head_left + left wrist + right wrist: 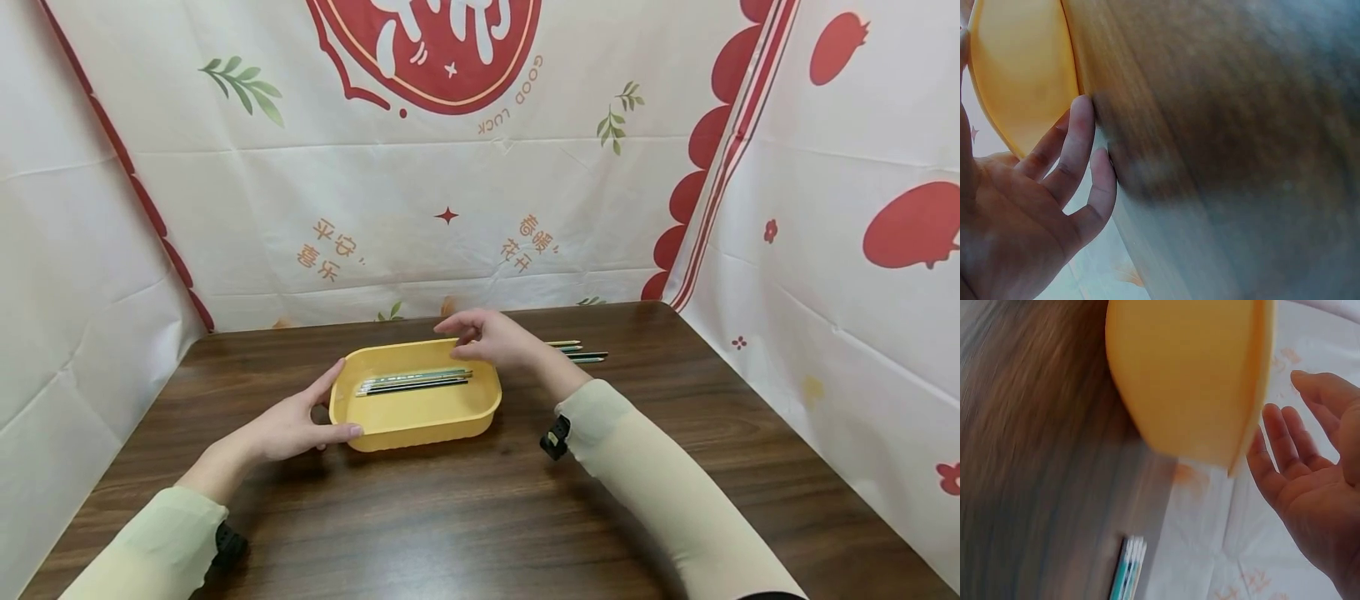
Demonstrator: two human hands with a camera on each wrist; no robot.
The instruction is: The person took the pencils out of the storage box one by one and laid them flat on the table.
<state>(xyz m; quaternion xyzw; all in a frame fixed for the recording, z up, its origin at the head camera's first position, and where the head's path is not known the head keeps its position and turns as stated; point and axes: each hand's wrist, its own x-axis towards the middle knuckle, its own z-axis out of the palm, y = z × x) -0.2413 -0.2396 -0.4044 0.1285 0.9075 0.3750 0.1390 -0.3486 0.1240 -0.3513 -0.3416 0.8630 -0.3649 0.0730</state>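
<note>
A yellow plastic basket (420, 438) with rounded corners is on the wooden table, several pencils (414, 383) lying side by side in it. My left hand (296, 423) grips its left end, thumb on the near rim and fingers along the left wall. In the left wrist view, fingertips touch the basket's outer side (1025, 62). My right hand (491, 337) hovers at the far right corner of the rim, fingers loosely bent, holding nothing. In the right wrist view, that hand (1313, 469) is beside the basket wall. More pencils (588, 354) lie right of the basket, partly hidden behind my right wrist.
The dark brown table (480, 517) reaches back to a white printed cloth (420, 242) hung along its far edge. Similar cloth stands along the left and right sides. In the right wrist view, pencil ends (1127, 569) show on the table near the cloth.
</note>
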